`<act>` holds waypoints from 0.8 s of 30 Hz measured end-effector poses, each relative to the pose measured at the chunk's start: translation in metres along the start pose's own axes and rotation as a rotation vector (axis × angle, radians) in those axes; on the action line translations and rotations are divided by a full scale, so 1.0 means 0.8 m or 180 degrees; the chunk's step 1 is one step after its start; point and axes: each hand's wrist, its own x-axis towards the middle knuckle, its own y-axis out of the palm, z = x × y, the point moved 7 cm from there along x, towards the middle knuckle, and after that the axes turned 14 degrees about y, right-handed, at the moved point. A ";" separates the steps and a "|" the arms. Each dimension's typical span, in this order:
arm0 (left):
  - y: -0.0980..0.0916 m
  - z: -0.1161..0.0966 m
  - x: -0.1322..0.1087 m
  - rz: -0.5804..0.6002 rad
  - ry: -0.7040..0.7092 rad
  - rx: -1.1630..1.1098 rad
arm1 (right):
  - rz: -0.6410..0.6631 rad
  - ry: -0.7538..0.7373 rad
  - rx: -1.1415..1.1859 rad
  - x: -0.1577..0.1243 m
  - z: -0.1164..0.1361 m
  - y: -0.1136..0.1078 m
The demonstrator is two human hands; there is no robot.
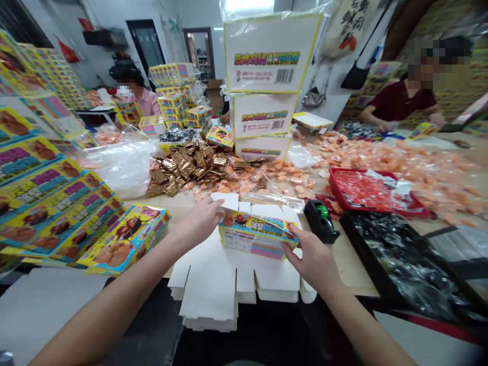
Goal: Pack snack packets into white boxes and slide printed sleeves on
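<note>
A small yellow printed carton (257, 236) is held tilted just above a stack of flat white die-cut card blanks (229, 274). My right hand (310, 256) is shut on the carton's right end. My left hand (200, 221) reaches over the carton's left end, its fingertips at the white flaps behind it. I cannot tell if those fingers grip anything. A finished yellow box (124, 241) lies beside my left wrist.
Gold packets (194, 165) and orange wrapped pieces (400, 162) cover the table. Nearby are a black tape dispenser (322, 221), a red tray (366, 188) and a black tray (396, 259). White cartons (269, 86) stand ahead, yellow boxes (46, 188) stack left, and co-workers (404, 104) sit beyond.
</note>
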 end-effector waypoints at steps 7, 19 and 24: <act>-0.011 -0.005 0.009 0.0146 0.0138 0.0199 | 0.0114 0.0145 0.0175 -0.002 -0.001 0.004; 0.027 -0.026 -0.077 -0.0229 0.1062 -0.0666 | 0.0131 0.0189 0.0785 -0.019 -0.023 0.008; 0.013 -0.057 -0.080 -0.0497 0.1303 0.0078 | 0.0463 0.1747 0.2122 -0.001 -0.042 0.024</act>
